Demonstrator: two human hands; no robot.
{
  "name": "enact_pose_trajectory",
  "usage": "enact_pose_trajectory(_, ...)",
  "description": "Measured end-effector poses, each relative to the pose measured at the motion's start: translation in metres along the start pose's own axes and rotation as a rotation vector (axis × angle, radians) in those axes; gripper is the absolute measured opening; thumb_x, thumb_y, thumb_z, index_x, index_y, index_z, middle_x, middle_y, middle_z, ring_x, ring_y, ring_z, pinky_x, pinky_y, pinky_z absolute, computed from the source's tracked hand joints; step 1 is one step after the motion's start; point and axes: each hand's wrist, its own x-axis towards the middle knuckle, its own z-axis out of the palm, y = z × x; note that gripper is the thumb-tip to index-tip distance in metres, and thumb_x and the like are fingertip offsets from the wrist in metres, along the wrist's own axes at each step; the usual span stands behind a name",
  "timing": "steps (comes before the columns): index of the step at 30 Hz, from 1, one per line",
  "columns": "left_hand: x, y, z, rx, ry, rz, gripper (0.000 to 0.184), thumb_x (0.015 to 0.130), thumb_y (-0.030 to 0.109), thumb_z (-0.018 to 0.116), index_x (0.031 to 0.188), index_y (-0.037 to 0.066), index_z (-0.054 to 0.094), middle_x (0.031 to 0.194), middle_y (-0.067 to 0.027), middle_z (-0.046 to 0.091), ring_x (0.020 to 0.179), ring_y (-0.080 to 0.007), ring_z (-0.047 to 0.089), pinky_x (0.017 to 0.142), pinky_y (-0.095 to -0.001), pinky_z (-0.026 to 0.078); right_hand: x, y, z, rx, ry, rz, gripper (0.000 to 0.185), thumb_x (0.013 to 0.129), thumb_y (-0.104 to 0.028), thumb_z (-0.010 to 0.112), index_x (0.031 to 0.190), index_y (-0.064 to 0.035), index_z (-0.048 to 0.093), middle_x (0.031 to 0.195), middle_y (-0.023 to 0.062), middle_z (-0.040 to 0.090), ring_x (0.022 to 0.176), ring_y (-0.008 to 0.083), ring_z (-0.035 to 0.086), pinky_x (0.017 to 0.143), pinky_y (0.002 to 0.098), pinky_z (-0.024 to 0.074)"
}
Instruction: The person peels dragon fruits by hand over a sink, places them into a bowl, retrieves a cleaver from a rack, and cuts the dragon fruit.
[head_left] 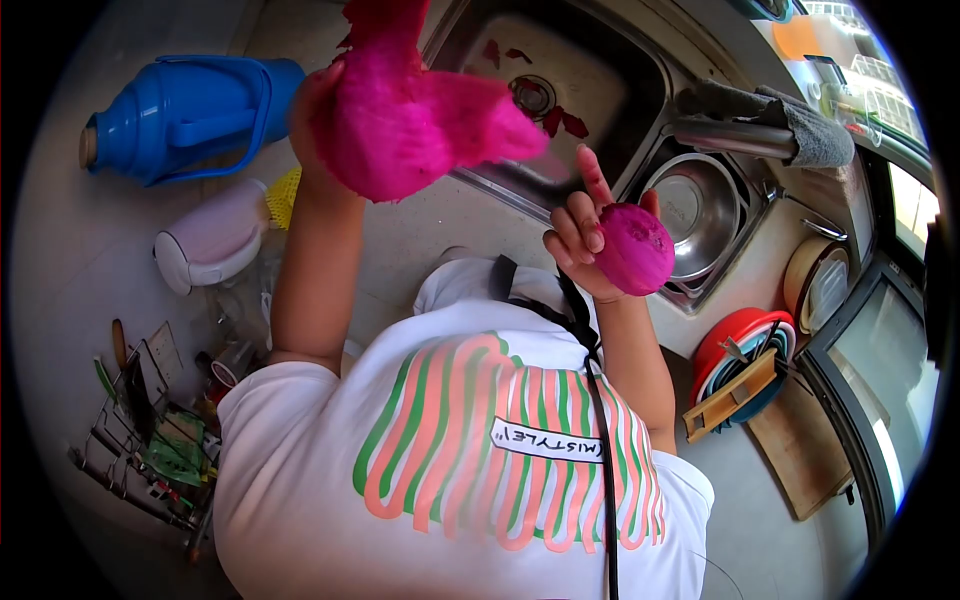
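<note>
My left hand [305,125], raised near the sink's left side, is closed on a large bright magenta dragon fruit peel [385,140]. One flap of the peel stretches right over the sink, and its top part is darker red. The peel hides most of my left fingers. My right hand [580,235] grips a round, peeled magenta dragon fruit [636,250] with a brownish spotted patch. Its index finger points up, off the fruit. The sink [610,60] lies beyond both hands, with several dark red peel scraps [573,125] around its drain.
A blue thermos flask [190,118] and a pale electric kettle [210,235] stand at left. Metal bowls [700,205] sit right of the sink, below a faucet with a grey cloth [825,135]. Red and blue basins [715,340] stand at right; a utensil rack [130,440] is at lower left.
</note>
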Motion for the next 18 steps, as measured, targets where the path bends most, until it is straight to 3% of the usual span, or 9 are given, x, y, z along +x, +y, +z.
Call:
enact_pose_trajectory(2, 0.004, 0.006, -0.015, 0.307, 0.162, 0.134, 0.033, 0.096, 0.025, 0.053, 0.112, 0.0, 0.066, 0.11, -0.0157, 0.071, 0.105, -0.0255, 0.068, 0.096, -0.0347, 0.053, -0.002, -0.002, -0.001, 0.0, 0.017, -0.02, 0.075, 0.094, -0.058, 0.046, 0.152, -0.0116, 0.035, 0.08, 0.0104, 0.058, 0.067, 0.0211, 0.047, 0.066, 0.0346, 0.0368)
enact_pose_trajectory(3, 0.011, 0.002, -0.002, 0.319, 0.268, 0.039, 0.028, 0.096, 0.023, 0.056, 0.112, 0.002, 0.066, 0.11, -0.012, 0.071, 0.101, -0.0237, 0.069, 0.093, -0.0339, 0.054, -0.001, -0.002, -0.001, -0.001, 0.027, -0.034, 0.074, 0.094, -0.057, 0.046, 0.151, -0.0111, 0.036, 0.08, 0.0106, 0.058, 0.067, 0.021, 0.047, 0.066, 0.0341, 0.037)
enact_pose_trajectory(4, 0.019, -0.002, 0.005, 0.338, 0.121, -0.11, 0.027, 0.094, 0.022, 0.061, 0.113, 0.003, 0.066, 0.107, -0.0085, 0.071, 0.097, -0.0207, 0.069, 0.089, -0.0321, 0.054, -0.001, -0.003, -0.001, -0.003, 0.037, -0.049, 0.072, 0.095, -0.056, 0.046, 0.151, -0.0106, 0.037, 0.081, 0.0108, 0.058, 0.066, 0.0209, 0.047, 0.065, 0.0337, 0.0372)
enact_pose_trajectory(6, 0.029, -0.028, 0.021, 0.887, 0.338, -0.221, 0.028, 0.094, 0.021, 0.063, 0.113, 0.001, 0.066, 0.103, -0.0052, 0.071, 0.094, -0.0169, 0.068, 0.085, -0.0304, 0.054, 0.001, -0.004, -0.002, 0.002, 0.021, -0.06, 0.07, 0.095, -0.055, 0.046, 0.149, -0.0097, 0.04, 0.081, 0.0111, 0.059, 0.065, 0.0209, 0.046, 0.065, 0.0338, 0.0373)
enact_pose_trajectory(8, 0.037, -0.055, -0.016, 1.226, 0.179, -0.266, 0.033, 0.091, 0.024, 0.068, 0.112, -0.002, 0.065, 0.101, -0.0074, 0.071, 0.09, -0.015, 0.068, 0.082, -0.031, 0.054, 0.003, -0.004, -0.002, 0.005, 0.011, -0.064, 0.068, 0.096, -0.053, 0.045, 0.148, -0.0092, 0.042, 0.081, 0.0114, 0.059, 0.065, 0.0209, 0.046, 0.064, 0.0338, 0.0373)
enact_pose_trajectory(10, 0.036, -0.07, -0.014, 1.61, 0.161, -0.452, 0.036, 0.091, 0.019, 0.069, 0.115, -0.007, 0.062, 0.105, -0.0153, 0.07, 0.092, -0.0207, 0.068, 0.082, -0.0312, 0.053, 0.005, -0.003, -0.001, 0.002, 0.005, -0.061, 0.066, 0.097, -0.052, 0.044, 0.147, -0.009, 0.043, 0.081, 0.0117, 0.06, 0.064, 0.0209, 0.045, 0.064, 0.0337, 0.0372)
enact_pose_trajectory(12, 0.026, -0.084, -0.003, 1.974, 0.131, -0.359, 0.037, 0.089, 0.018, 0.07, 0.118, -0.004, 0.062, 0.105, -0.0169, 0.068, 0.091, -0.0233, 0.068, 0.083, -0.0321, 0.053, 0.006, -0.002, 0.0, 0.008, 0.02, -0.059, 0.065, 0.097, -0.051, 0.043, 0.147, -0.0087, 0.043, 0.081, 0.0119, 0.059, 0.064, 0.0211, 0.045, 0.064, 0.0337, 0.0373)
enact_pose_trajectory(15, 0.024, -0.094, 0.03, 1.59, 0.061, -0.174, 0.036, 0.086, 0.017, 0.072, 0.118, 0.0, 0.064, 0.105, -0.014, 0.066, 0.095, -0.0244, 0.066, 0.083, -0.0342, 0.053, 0.006, -0.002, 0.0, 0.008, 0.042, -0.053, 0.064, 0.096, -0.052, 0.043, 0.144, -0.009, 0.046, 0.08, 0.0119, 0.059, 0.065, 0.0216, 0.046, 0.064, 0.0335, 0.037)
enact_pose_trajectory(18, 0.016, -0.095, 0.056, 1.594, -0.303, 0.136, 0.031, 0.082, 0.014, 0.074, 0.11, 0.003, 0.067, 0.103, -0.0101, 0.064, 0.097, -0.025, 0.063, 0.082, -0.0358, 0.052, 0.003, -0.002, -0.006, 0.027, 0.038, -0.034, 0.062, 0.094, -0.052, 0.045, 0.138, -0.0095, 0.05, 0.085, 0.0116, 0.06, 0.066, 0.0225, 0.048, 0.065, 0.0336, 0.038)
